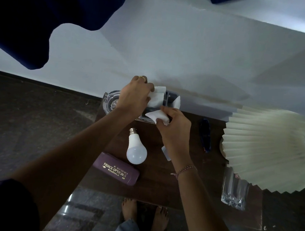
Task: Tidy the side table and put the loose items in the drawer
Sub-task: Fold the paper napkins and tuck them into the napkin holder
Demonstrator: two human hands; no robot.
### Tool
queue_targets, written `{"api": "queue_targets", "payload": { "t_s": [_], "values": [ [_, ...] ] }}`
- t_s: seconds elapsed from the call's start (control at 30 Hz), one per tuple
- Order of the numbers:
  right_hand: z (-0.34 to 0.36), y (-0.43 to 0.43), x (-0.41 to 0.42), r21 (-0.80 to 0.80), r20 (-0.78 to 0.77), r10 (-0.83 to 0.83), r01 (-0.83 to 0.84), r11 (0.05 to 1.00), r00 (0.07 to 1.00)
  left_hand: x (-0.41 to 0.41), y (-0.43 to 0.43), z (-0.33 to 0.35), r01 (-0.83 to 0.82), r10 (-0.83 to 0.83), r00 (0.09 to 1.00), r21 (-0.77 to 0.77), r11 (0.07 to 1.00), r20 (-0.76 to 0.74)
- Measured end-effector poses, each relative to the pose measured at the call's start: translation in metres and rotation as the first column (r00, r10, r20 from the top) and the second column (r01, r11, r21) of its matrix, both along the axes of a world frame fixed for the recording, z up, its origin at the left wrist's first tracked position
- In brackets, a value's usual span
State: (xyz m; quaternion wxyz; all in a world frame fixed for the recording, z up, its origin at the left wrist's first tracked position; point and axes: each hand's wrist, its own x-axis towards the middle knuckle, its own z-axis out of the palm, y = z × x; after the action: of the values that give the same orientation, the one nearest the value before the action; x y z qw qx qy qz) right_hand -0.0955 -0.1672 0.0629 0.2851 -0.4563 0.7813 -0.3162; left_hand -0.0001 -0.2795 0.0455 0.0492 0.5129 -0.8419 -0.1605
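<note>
On the dark wooden side table (153,186) a grey tissue holder (168,98) stands at the back edge by the wall. My left hand (134,97) grips white folded tissues (157,95) at the holder. My right hand (173,124) pinches another white tissue (157,116) just in front of it. A white light bulb (136,148) lies in the table's middle. A purple spectacle case (116,169) lies near the front left. A small white object (166,153) is half hidden under my right wrist. No drawer is visible.
A glass ashtray (111,101) sits at the back left corner. A dark blue pen-like item (205,135) lies to the right. A pleated cream lampshade (266,148) overhangs the right side, with a clear glass tumbler (234,191) below it. My bare feet (144,215) stand before the table.
</note>
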Motion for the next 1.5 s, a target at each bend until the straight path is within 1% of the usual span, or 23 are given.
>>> {"api": "queue_targets", "payload": {
  "t_s": [0.13,0.3,0.5,0.7,0.87,1.0,1.1,1.33,1.5],
  "values": [
    [-0.008,-0.011,-0.001,0.032,-0.079,0.046,-0.043,0.999,0.996,0.004,0.002,-0.002,-0.010,0.011,0.998,0.005,1.000,-0.059],
    [-0.013,-0.022,0.000,0.034,-0.122,0.102,-0.099,0.995,0.987,0.009,0.007,-0.002,-0.052,0.051,0.992,-0.014,0.999,-0.111],
    [-0.010,-0.033,-0.003,0.018,-0.208,0.173,-0.173,0.985,0.963,0.013,0.012,-0.006,-0.087,0.087,0.990,0.005,0.996,-0.110],
    [-0.016,-0.037,-0.006,0.101,-0.209,0.281,-0.265,0.959,0.937,0.017,0.011,-0.010,-0.076,0.076,0.992,0.004,0.997,-0.105],
    [-0.025,-0.034,-0.004,0.193,-0.286,0.437,-0.396,0.898,0.853,0.016,0.005,-0.013,-0.082,0.083,0.993,0.008,0.997,-0.081],
    [-0.030,-0.022,-0.001,0.218,-0.428,0.463,-0.408,0.886,0.776,0.016,0.005,-0.011,-0.091,0.092,0.990,0.010,0.996,-0.104],
    [-0.033,-0.015,0.001,0.266,-0.476,0.501,-0.425,0.865,0.722,0.018,0.010,-0.008,-0.118,0.119,0.984,0.017,0.993,-0.133],
    [-0.039,-0.012,-0.001,0.253,-0.465,0.485,-0.414,0.874,0.741,0.024,0.022,-0.003,-0.186,0.185,0.962,0.017,0.982,-0.200],
    [-0.043,-0.017,-0.004,0.229,-0.433,0.489,-0.432,0.872,0.757,0.033,0.038,-0.008,-0.207,0.202,0.954,0.001,0.978,-0.223]
  ]
}}
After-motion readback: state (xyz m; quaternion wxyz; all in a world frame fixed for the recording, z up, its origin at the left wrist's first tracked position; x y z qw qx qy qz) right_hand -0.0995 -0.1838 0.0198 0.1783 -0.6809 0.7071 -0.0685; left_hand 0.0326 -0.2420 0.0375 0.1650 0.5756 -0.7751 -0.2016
